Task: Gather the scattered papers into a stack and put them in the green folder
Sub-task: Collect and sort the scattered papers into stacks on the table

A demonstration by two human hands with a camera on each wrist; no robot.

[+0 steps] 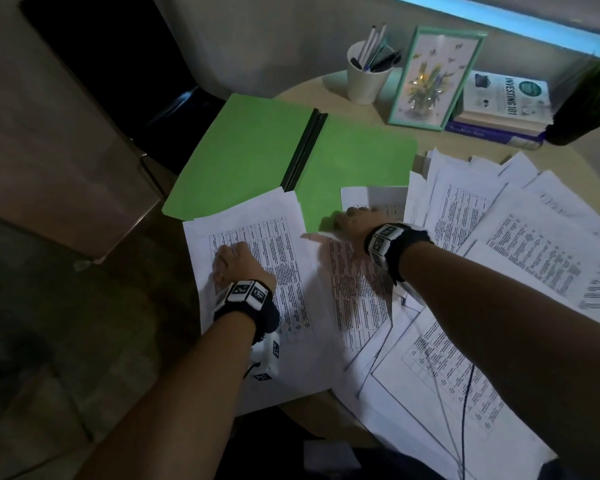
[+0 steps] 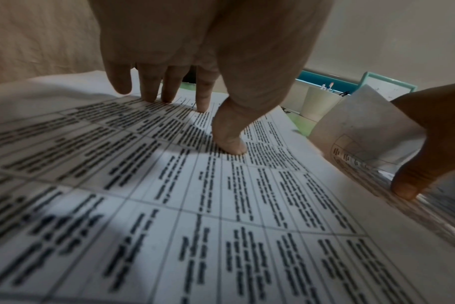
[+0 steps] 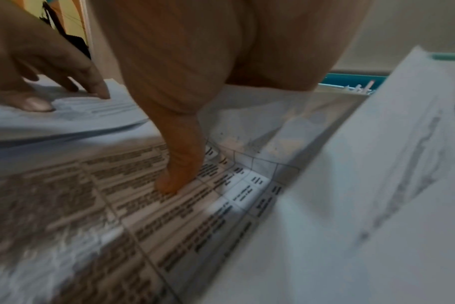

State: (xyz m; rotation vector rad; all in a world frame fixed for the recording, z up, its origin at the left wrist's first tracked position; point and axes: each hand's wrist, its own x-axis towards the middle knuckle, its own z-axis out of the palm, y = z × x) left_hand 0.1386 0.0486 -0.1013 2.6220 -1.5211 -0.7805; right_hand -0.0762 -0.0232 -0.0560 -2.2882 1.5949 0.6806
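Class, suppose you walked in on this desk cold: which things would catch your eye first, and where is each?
The green folder lies open at the table's far left, its near corners under paper. White printed papers sprawl over the right and near side. The left hand presses fingers on one sheet, and the right hand rests on a sheet at the folder's near edge.

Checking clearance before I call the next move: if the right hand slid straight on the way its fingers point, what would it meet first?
Probably the small white sheet lying on the open green folder; the right hand already has its fingertips at that sheet's near edge. Beyond it lies bare folder, then the white pen cup. Depth is uncertain.
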